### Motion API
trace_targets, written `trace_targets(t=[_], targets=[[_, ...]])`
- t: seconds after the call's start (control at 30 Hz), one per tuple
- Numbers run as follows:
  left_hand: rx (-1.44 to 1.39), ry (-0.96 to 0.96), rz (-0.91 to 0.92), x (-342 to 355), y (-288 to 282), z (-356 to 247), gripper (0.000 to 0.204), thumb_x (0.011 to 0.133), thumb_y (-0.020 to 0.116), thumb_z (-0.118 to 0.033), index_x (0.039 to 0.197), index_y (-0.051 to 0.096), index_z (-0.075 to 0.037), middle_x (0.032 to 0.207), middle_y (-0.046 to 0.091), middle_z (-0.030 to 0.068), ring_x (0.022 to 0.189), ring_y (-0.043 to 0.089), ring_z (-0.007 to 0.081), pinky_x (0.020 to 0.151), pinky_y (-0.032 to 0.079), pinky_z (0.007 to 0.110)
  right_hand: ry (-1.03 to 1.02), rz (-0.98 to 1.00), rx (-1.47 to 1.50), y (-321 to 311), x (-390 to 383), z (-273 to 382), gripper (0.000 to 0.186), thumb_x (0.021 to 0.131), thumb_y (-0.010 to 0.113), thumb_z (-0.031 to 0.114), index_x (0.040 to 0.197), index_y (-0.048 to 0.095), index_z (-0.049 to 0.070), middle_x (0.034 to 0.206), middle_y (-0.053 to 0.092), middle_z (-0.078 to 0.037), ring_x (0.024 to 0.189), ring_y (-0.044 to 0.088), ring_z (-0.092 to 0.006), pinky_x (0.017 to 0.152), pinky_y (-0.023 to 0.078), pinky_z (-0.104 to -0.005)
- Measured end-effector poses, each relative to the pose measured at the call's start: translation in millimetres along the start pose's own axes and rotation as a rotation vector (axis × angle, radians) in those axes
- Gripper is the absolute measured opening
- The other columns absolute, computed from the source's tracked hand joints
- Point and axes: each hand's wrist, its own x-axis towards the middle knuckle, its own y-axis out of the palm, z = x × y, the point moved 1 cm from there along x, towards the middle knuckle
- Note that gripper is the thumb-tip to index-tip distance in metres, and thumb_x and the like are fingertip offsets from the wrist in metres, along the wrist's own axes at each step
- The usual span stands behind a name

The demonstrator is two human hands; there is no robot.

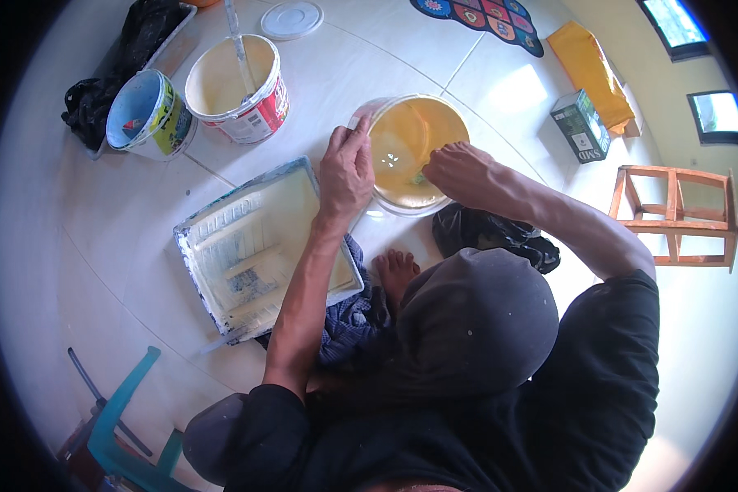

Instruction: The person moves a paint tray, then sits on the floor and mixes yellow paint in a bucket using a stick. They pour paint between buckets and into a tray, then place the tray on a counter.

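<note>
A round whitish bucket (447,115) with yellowish liquid (394,135) inside stands on the tiles in front of me. My left hand (347,168) is closed on its left rim, thumb and fingers pressed against the edge. Over the right side of the opening, my right hand (461,174) is curled into a fist. A small greenish patch shows beside its fingers, but whatever they hold is hidden. Below my left forearm lies a paint tray (262,234) coated with cream paint, its rim spattered dark.
Farther left stand a red-and-white bucket (262,115) with a pole (239,49) in it and a smaller bucket (168,123). A black plastic bag (492,234) lies right of my foot (396,271). Rightward are a dark box (580,127), a yellow bag (590,70) and wooden furniture (672,223).
</note>
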Motion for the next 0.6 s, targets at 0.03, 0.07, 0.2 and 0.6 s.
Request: trace_targets(t=[0.03,0.07,0.2,0.6], targets=[[0.012,0.026,-0.003,-0.1,1.9,-1.4,0.035,0.093,0.050,-0.008,0.128,0.057,-0.006,0.090,0.054,0.0136,0.076,0.059,0.0290,0.067,0.050,0.038,-0.059,-0.093,-0.009,11.2,7.6,-6.2,0.006,0.077,0.061,0.005,0.078,0.066,0.002,0.080,0.067,-0.014,0.081,0.067,-0.0281,0.071,0.054,-0.0372],[0.009,0.054,0.003,-0.9,8.4,-5.2,0.035,0.093,0.051,-0.008,0.128,0.057,-0.007,0.092,0.055,0.0139,0.078,0.060,0.0299,0.067,0.050,0.039,-0.106,-0.175,-0.016,20.8,7.8,-11.7,0.007,0.075,0.063,0.003,0.072,0.069,0.001,0.076,0.069,-0.016,0.075,0.069,-0.0300,0.065,0.056,-0.0380],[0.000,0.029,0.007,0.0,11.6,-10.2,0.035,0.093,0.052,-0.009,0.127,0.058,-0.008,0.098,0.057,0.0148,0.084,0.063,0.0325,0.069,0.052,0.040,-0.027,-0.048,-0.035,17.6,20.0,-21.2,0.005,0.078,0.062,0.006,0.079,0.066,0.003,0.080,0.066,-0.014,0.081,0.067,-0.0277,0.071,0.054,-0.0367],[0.001,0.011,0.059,-3.7,11.7,-17.2,0.035,0.092,0.052,-0.010,0.127,0.057,-0.007,0.102,0.057,0.0166,0.086,0.063,0.0343,0.070,0.053,0.041,0.052,-0.111,0.022,-11.0,-21.8,6.0,0.007,0.075,0.060,0.004,0.080,0.065,0.002,0.077,0.064,-0.015,0.077,0.065,-0.0297,0.068,0.053,-0.0375]])
